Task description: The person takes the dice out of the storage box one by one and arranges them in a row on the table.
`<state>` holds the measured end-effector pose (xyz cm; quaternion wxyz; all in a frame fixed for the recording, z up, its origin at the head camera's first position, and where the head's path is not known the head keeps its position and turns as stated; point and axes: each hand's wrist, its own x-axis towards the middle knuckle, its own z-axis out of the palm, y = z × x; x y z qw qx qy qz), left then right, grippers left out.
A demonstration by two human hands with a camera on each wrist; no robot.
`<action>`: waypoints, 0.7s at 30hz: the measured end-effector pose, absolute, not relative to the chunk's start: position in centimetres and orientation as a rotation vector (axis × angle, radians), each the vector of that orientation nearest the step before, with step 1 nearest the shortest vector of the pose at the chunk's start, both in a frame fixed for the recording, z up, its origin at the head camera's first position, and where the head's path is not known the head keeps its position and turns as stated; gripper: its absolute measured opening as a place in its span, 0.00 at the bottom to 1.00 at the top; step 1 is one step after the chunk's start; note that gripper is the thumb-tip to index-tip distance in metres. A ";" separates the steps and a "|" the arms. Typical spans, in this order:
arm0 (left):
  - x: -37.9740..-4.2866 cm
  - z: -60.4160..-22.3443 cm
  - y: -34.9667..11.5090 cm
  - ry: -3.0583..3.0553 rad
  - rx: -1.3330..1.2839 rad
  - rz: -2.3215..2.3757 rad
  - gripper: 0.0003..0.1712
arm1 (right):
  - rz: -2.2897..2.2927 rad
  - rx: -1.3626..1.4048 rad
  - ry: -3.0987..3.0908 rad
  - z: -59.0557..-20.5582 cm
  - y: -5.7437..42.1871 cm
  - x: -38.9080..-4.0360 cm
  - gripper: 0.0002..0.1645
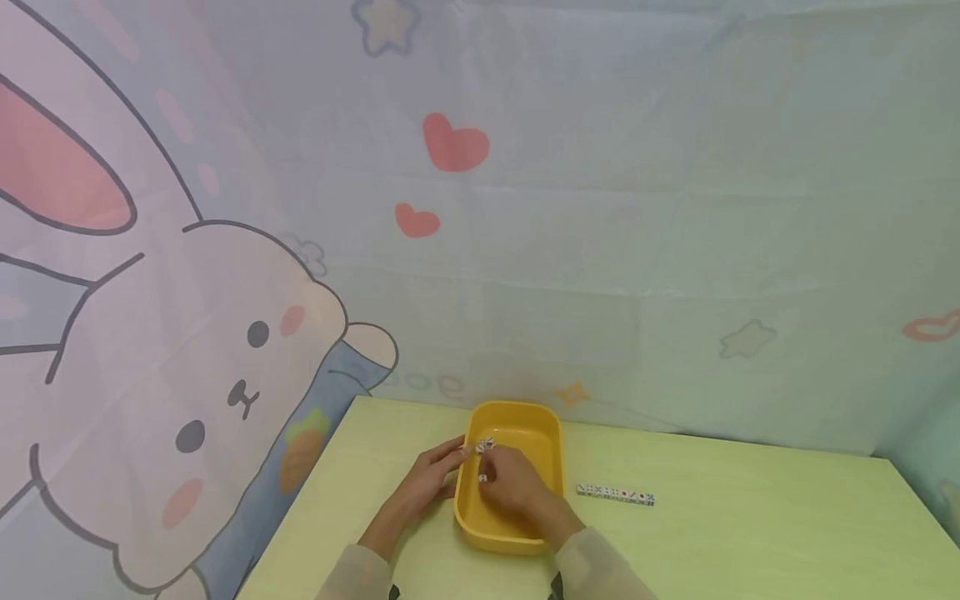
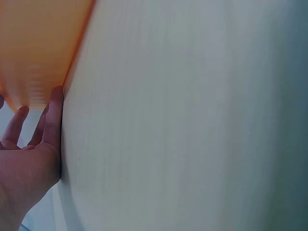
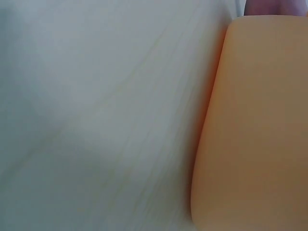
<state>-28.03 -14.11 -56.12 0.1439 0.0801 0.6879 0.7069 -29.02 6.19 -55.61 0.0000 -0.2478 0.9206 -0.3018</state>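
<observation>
A yellow plastic tray (image 1: 510,546) stands on the table, with several small white dice (image 1: 486,444) near its left wall. My left hand (image 1: 431,481) is at the tray's left side. In the left wrist view, the left hand (image 2: 33,159) has its fingers fairly straight, with fingertips against the tray's outer wall (image 2: 38,48). Inside the tray is my right hand (image 1: 513,481), fingers curled downward, and a single die (image 1: 483,478) shows at its fingertips, seemingly pinched. The right wrist view has the tray's outside (image 3: 255,125) and a bit of fingers (image 3: 274,7) at the top.
To the right of the tray, a straight row of dice (image 1: 615,494) lies on the pale yellow-green table (image 1: 750,533). Behind the table hangs a cloth backdrop (image 1: 637,250) printed with a rabbit, hearts and stars. The tray's far end is close to it.
</observation>
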 end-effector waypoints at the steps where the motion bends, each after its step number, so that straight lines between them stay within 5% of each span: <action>1: -28.1 -56.1 -14.1 1.986 0.233 2.036 0.35 | -0.943 -0.780 2.894 -55.5 6.2 -29.0 0.07; 12: -28.5 -55.9 -14.5 2.003 0.199 2.035 0.37 | -0.974 -0.935 2.847 -52.7 7.3 -28.4 0.06; 21: -28.7 -56.1 -14.5 2.011 0.198 2.019 0.37 | -1.084 -0.944 2.915 -49.2 15.4 -28.3 0.04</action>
